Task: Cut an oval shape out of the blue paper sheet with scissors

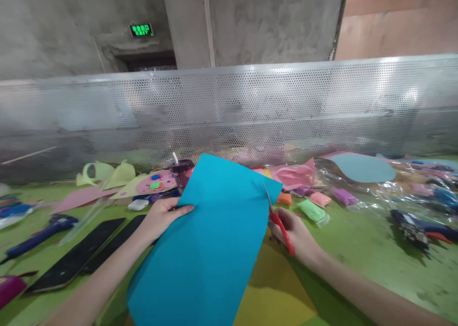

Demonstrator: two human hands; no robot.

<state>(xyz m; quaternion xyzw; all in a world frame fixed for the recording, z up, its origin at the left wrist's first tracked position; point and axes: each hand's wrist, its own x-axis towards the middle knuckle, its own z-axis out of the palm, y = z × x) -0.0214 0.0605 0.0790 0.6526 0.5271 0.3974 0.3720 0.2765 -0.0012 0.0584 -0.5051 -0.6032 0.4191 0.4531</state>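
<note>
A large blue sheet of paper point(211, 235) is held up over the green table point(358, 249). My left hand point(161, 216) grips its left edge, thumb across the front of the sheet. My right hand point(293, 233) is closed round red-handled scissors point(277, 218), whose blades meet the sheet's right edge near its upper corner. A yellow sheet point(275, 288) lies flat beneath the blue one.
Two dark phones point(82, 252) lie at the left, beside a blue tool point(39, 235). Paper cut-outs point(143, 183), a dark cup point(182, 171), small clay packets point(315, 206) and plastic bags point(393, 183) crowd the back. A perforated metal panel point(250, 106) runs behind the table.
</note>
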